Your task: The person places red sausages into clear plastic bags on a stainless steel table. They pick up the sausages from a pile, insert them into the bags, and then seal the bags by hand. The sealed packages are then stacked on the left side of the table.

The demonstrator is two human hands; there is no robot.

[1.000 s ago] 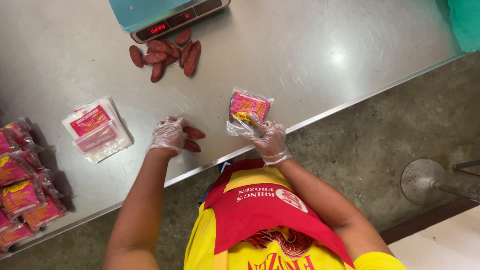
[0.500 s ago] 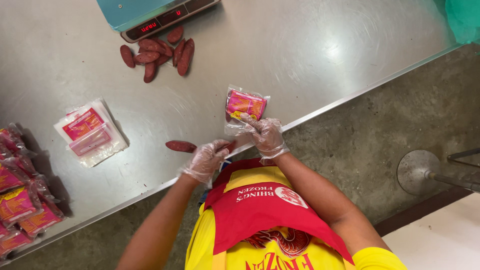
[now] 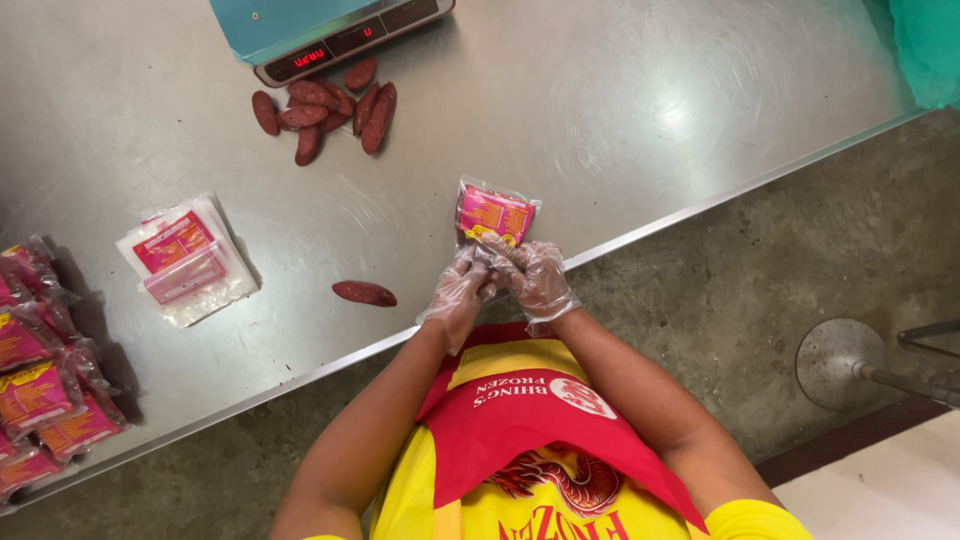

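Both gloved hands, left hand (image 3: 458, 292) and right hand (image 3: 535, 275), pinch the pouch (image 3: 493, 213) bottom, fingers closed on it. 1 sausage (image 3: 364, 293) lies on the bench (image 3: 620, 110) nearby.

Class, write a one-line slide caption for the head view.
Gloved left hand and right hand hold a pouch over a steel table.

A digital scale (image 3: 330, 30) is set at the far edge of the steel table (image 3: 650, 110), with a heap of dark red sausages (image 3: 325, 110) just in front of it. A flat stack of empty printed pouches (image 3: 185, 258) is laid to the left. Filled packets (image 3: 45, 380) are piled at the left edge. A round metal base (image 3: 840, 362) is seen on the concrete floor (image 3: 780, 250).
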